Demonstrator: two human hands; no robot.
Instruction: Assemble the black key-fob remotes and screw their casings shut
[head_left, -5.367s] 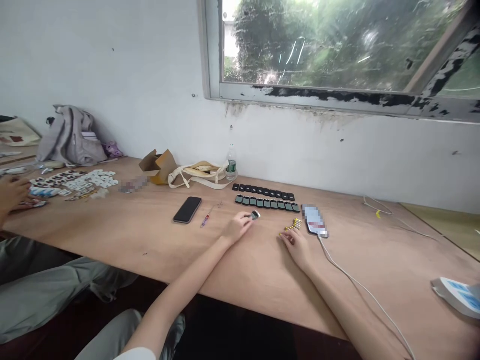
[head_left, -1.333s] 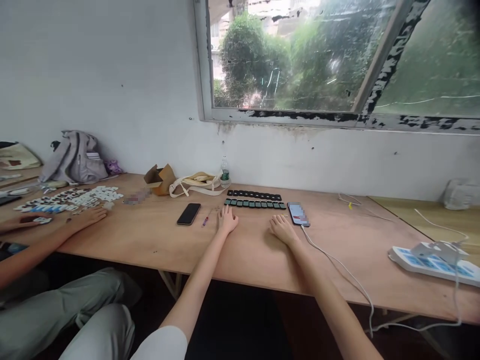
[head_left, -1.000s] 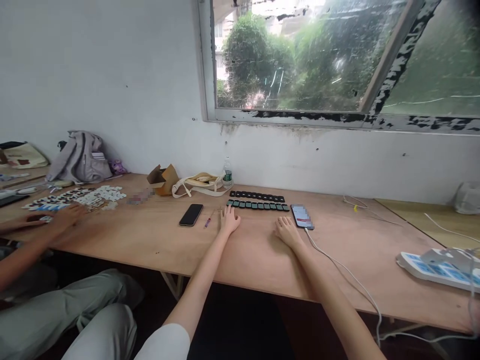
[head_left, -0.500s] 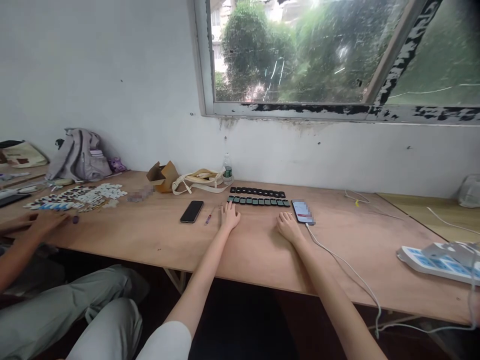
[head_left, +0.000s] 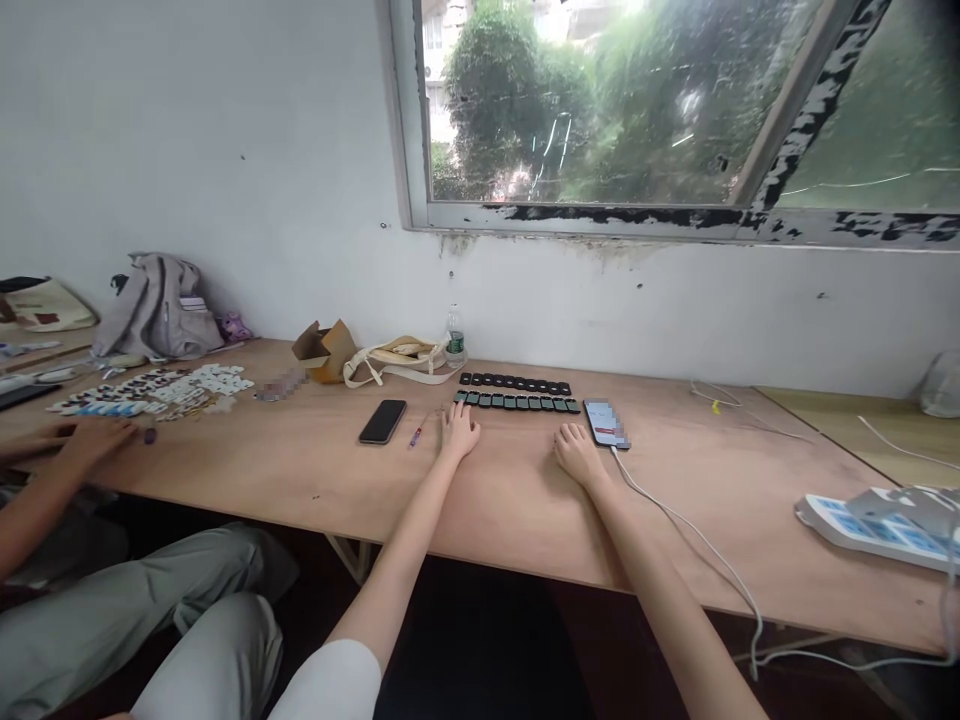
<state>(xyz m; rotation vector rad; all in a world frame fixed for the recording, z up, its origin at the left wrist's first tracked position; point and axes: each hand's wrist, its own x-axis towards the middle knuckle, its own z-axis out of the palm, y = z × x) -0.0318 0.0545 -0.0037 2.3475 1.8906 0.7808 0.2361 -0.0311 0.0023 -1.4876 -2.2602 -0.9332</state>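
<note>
- Head view: the left hand (head_left: pixel 459 432) lies palm down on the worktop (head_left: pixel 517 510), fingers fairly straight and slightly apart, with no object visible in its grasp.
- Right hand (head_left: pixel 577 452) is also palm down, fingers gently bent and close together; whether anything is under it cannot be told.
- Just beyond the left fingertips, the row of grey-screened units (head_left: pixel 517 402) begins and runs across ahead of both hands; whether the fingertips touch its near end is unclear.
- Behind that row, farther from the hands, runs a row of small black pieces (head_left: pixel 515 383).
- Just beside the right hand, on its outer side, lies a lit phone (head_left: pixel 607 424) with a white cable (head_left: pixel 690 525) plugged in.
- To the left of the left hand lie a slim tool (head_left: pixel 415 438) and, past it, a dark phone (head_left: pixel 383 421).
- Beyond the left hand, near the wall, stand a bottle (head_left: pixel 455 345) and a cream bag (head_left: pixel 397 358).
- Well left of both hands, a co-worker's hand (head_left: pixel 103 436) rests near many small white parts (head_left: pixel 206 385).
</note>
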